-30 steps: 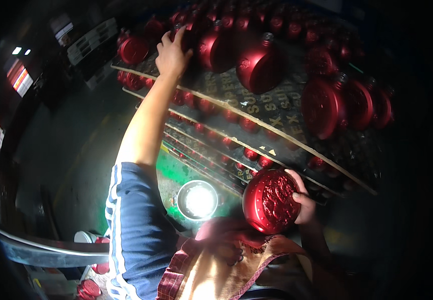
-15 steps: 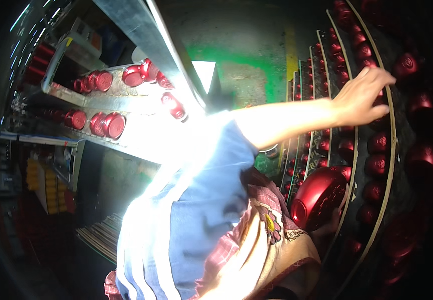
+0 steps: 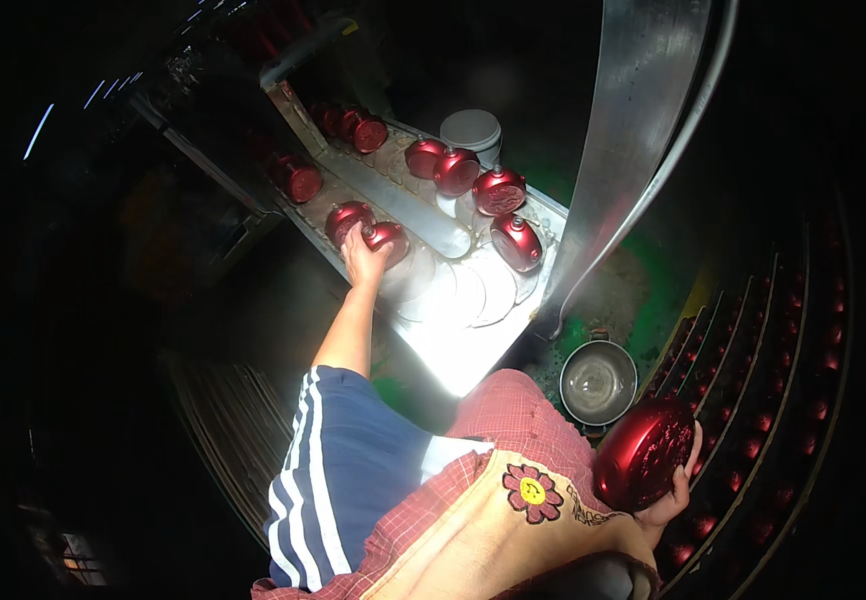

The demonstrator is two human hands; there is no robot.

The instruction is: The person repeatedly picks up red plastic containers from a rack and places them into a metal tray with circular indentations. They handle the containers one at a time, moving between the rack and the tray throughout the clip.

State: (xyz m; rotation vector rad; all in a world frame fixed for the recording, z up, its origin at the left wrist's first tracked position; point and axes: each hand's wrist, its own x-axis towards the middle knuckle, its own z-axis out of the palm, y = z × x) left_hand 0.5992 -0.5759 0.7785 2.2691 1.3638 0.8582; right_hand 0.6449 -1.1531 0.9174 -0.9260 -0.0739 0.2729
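Standing between hands (image 3: pixel 364 262) (image 3: pixel 670 503): metal beam (image 3: pixel 643 110), pan (image 3: pixel 598 385); right gripping red flask (image 3: pixel 643 455), left's grip on another (image 3: pixel 387 237) unclear

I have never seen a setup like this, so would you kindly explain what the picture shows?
There is no machine: these are a person's bare hands, seen from a camera worn on the head, looking down. The right hand holds a large red bottle low at the person's side. The left hand reaches out, fingers against another red bottle on a brightly lit table. More bottles stand there, and others fill the shelves at right.
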